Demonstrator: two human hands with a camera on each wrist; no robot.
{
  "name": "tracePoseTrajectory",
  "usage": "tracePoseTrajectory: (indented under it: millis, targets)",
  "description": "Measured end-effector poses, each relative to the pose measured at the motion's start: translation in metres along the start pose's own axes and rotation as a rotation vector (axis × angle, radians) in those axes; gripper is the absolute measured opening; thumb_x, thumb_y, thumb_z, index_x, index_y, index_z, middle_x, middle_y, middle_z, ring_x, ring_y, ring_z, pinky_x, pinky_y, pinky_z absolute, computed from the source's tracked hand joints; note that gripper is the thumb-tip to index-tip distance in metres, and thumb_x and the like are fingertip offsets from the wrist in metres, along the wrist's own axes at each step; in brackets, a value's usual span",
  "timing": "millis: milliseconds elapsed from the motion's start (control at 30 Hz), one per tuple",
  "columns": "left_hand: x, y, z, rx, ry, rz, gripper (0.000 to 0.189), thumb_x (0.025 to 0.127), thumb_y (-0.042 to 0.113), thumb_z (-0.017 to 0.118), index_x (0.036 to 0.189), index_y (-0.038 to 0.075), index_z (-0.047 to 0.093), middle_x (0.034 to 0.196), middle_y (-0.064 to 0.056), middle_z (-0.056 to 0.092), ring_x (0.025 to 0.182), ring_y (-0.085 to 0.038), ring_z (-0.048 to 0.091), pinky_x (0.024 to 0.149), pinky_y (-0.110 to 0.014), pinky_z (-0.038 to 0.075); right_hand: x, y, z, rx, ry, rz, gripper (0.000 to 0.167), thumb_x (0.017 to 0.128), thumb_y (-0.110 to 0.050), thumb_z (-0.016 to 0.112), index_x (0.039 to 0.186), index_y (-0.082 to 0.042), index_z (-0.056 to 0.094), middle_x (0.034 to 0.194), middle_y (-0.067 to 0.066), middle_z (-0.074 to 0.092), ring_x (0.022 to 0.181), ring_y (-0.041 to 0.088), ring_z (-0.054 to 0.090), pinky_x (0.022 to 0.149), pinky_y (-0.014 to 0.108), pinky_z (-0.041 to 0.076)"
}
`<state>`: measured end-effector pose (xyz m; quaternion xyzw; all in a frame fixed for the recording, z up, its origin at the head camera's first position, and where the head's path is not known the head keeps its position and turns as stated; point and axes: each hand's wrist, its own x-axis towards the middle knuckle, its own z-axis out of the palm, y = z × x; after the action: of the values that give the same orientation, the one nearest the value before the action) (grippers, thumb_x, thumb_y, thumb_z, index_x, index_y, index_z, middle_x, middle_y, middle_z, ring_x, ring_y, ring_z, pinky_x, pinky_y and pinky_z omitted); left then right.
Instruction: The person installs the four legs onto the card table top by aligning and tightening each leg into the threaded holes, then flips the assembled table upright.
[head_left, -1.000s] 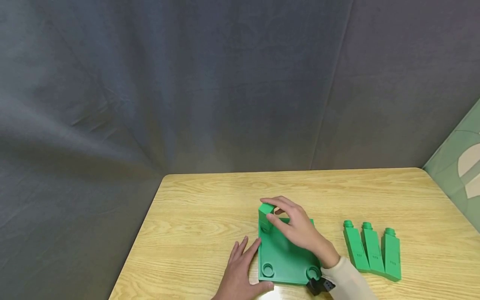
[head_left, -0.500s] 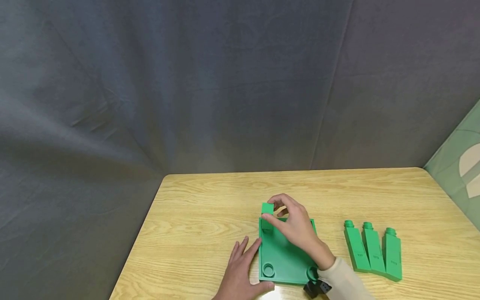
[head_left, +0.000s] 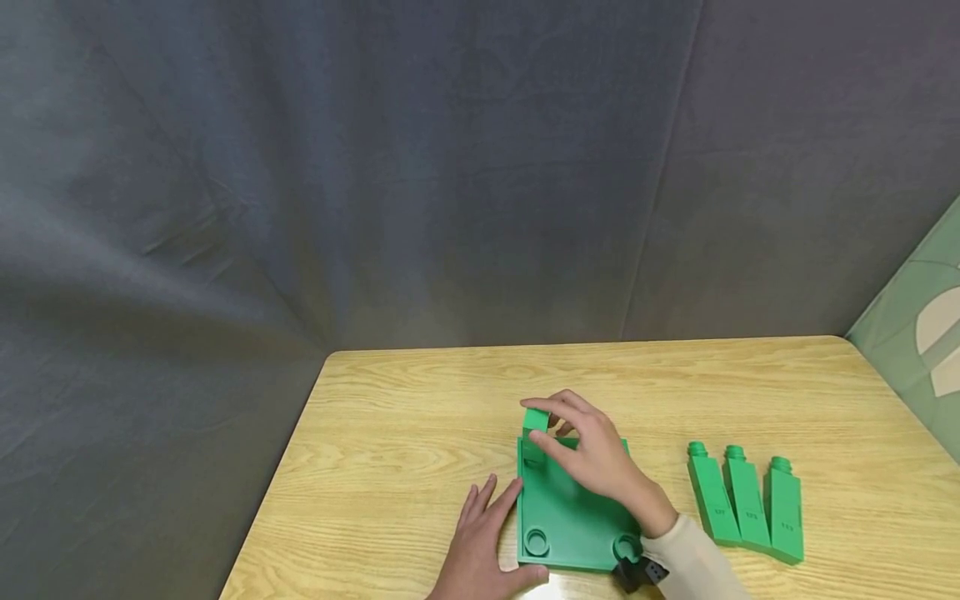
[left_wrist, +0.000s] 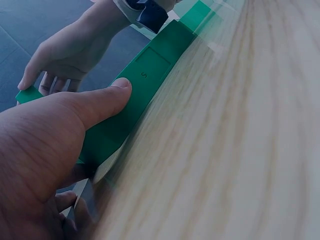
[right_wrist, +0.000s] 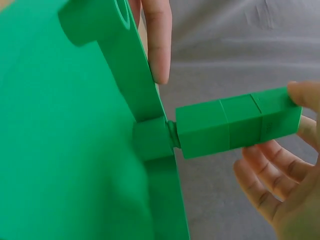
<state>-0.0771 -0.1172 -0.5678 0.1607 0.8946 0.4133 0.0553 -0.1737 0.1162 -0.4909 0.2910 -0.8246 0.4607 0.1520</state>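
A square green tabletop panel (head_left: pixel 573 521) with a raised rim lies underside up, round sockets in its corners. At its far left corner a green table leg (right_wrist: pixel 220 122) stands upright, its threaded end at the socket (right_wrist: pixel 152 139) with a bit of thread showing. My right hand (head_left: pixel 596 454) holds the leg near its top, thumb on one face and index finger reaching over the end. My left hand (head_left: pixel 480 550) braces the near left corner, fingers straight along the left side. In the left wrist view its thumb (left_wrist: pixel 107 100) presses the panel's outer side.
Three more green legs, a left one (head_left: pixel 714 500), a middle one (head_left: pixel 747 504) and a right one (head_left: pixel 783 510), lie fanned on the wooden table (head_left: pixel 375 467), right of the panel. A grey curtain (head_left: pixel 480 183) hangs behind the table.
My right hand's fingers drew in on the leg, then spread over its top again. The leg has turned slightly in place at the same corner. The left hand stays put.
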Motion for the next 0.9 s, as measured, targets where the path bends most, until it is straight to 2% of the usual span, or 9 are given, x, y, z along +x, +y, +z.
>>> tracePoseTrajectory:
  millis: [267, 467, 667, 767, 900]
  targets:
    - [0.000, -0.001, 0.001, 0.028, 0.009, 0.012, 0.106, 0.085, 0.068, 0.086, 0.174, 0.034, 0.039, 0.171, -0.020, 0.047, 0.161, -0.057, 0.031, 0.121, -0.084, 0.032, 0.000, 0.003, -0.004, 0.020, -0.025, -0.016, 0.038, 0.107, -0.012, 0.072, 0.145, -0.014, 0.074, 0.121, -0.003, 0.072, 0.098, 0.011, 0.070, 0.080, 0.033, 0.065]
    - [0.000, 0.001, -0.001, 0.013, -0.014, -0.013, 0.105, 0.086, 0.069, 0.085, 0.174, 0.034, 0.039, 0.173, -0.021, 0.044, 0.161, -0.058, 0.029, 0.121, -0.085, 0.031, 0.001, 0.000, 0.001, -0.042, 0.018, 0.067, 0.038, 0.103, -0.017, 0.081, 0.140, -0.011, 0.073, 0.115, -0.003, 0.072, 0.096, 0.016, 0.070, 0.079, 0.039, 0.067]
    - [0.000, 0.001, -0.002, -0.001, -0.018, -0.026, 0.105, 0.087, 0.069, 0.085, 0.174, 0.036, 0.038, 0.174, -0.022, 0.043, 0.161, -0.060, 0.027, 0.120, -0.086, 0.031, 0.004, -0.005, 0.005, -0.113, 0.097, 0.159, 0.033, 0.096, -0.022, 0.091, 0.123, -0.012, 0.073, 0.105, -0.002, 0.071, 0.095, 0.018, 0.071, 0.079, 0.038, 0.066]
    - [0.000, 0.000, -0.001, 0.006, -0.011, -0.013, 0.106, 0.086, 0.069, 0.085, 0.175, 0.036, 0.038, 0.173, -0.021, 0.043, 0.161, -0.059, 0.028, 0.120, -0.086, 0.031, 0.005, -0.006, 0.007, -0.123, 0.116, 0.182, 0.032, 0.094, -0.021, 0.092, 0.118, -0.012, 0.072, 0.101, -0.003, 0.070, 0.094, 0.019, 0.072, 0.081, 0.039, 0.066]
    - [0.000, -0.001, 0.000, 0.014, -0.005, -0.003, 0.105, 0.086, 0.069, 0.086, 0.175, 0.036, 0.037, 0.173, -0.020, 0.045, 0.161, -0.059, 0.029, 0.120, -0.085, 0.032, 0.005, -0.005, 0.007, -0.110, 0.121, 0.189, 0.033, 0.093, -0.020, 0.093, 0.117, -0.011, 0.072, 0.102, -0.001, 0.071, 0.096, 0.023, 0.072, 0.085, 0.049, 0.066]
